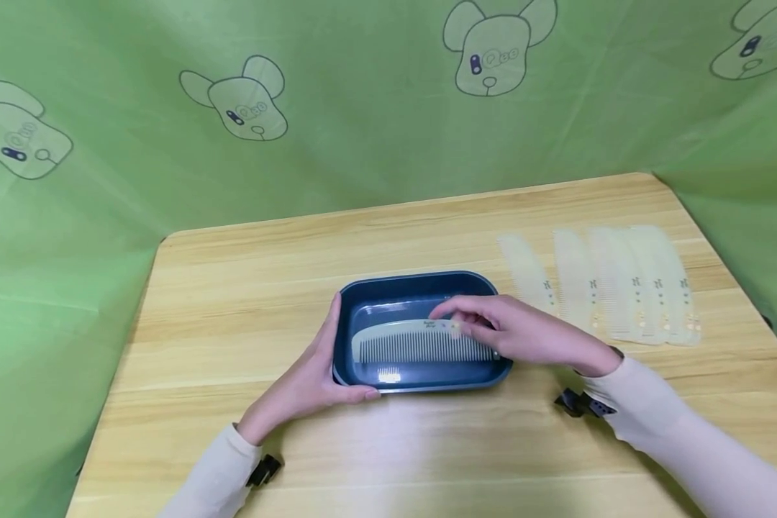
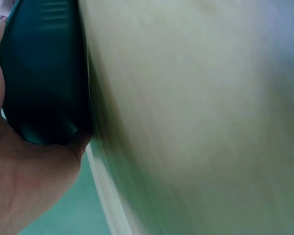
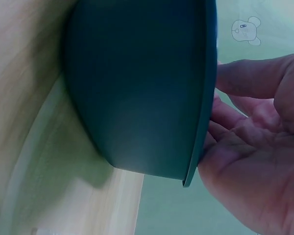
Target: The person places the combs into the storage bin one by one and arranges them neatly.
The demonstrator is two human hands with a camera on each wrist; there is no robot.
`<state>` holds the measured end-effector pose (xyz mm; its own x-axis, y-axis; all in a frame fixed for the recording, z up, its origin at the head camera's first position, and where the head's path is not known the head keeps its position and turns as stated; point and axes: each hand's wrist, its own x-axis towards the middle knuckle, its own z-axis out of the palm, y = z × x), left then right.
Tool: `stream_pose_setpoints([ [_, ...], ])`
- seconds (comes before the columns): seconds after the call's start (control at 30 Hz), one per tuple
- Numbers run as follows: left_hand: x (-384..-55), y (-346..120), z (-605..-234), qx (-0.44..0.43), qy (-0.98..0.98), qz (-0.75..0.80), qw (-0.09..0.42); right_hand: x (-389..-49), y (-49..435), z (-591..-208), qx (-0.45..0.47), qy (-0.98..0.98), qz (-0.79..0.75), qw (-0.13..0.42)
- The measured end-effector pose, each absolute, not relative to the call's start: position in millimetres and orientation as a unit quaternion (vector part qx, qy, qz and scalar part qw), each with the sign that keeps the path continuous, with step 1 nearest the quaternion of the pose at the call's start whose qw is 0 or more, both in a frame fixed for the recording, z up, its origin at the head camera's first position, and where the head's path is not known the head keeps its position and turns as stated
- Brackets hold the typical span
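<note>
A deep blue plastic box [image 1: 421,378] with rounded corners stands on the table. My left hand [image 1: 311,374] grips its left end, thumb along the front side; in the left wrist view that hand [image 2: 34,171] wraps the box's dark end. Within the box is a pale green comb [image 1: 401,344], its teeth facing me. My right hand [image 1: 501,327] reaches over the right rim and pinches the comb near its right end. In the right wrist view the box's side wall [image 3: 137,98] hides the comb and the fingertips of my right hand [image 3: 259,127].
Several pale translucent combs [image 1: 611,288] lie fanned and partly overlapping on the right of the wooden table [image 1: 233,288]. A green curtain [image 1: 362,144] with bear-like outlines hangs behind the table and along its sides.
</note>
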<state>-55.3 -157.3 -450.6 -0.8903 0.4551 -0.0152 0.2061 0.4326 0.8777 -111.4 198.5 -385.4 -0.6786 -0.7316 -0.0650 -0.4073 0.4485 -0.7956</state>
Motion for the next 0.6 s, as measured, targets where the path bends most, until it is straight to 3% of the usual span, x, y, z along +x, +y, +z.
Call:
stream_pose_setpoints([
  [0.6,-54.0,-158.8,-451.4,0.186,0.844,0.486,0.132,-110.2,186.0,-385.0,-0.380,0.836,-0.332,0.217],
])
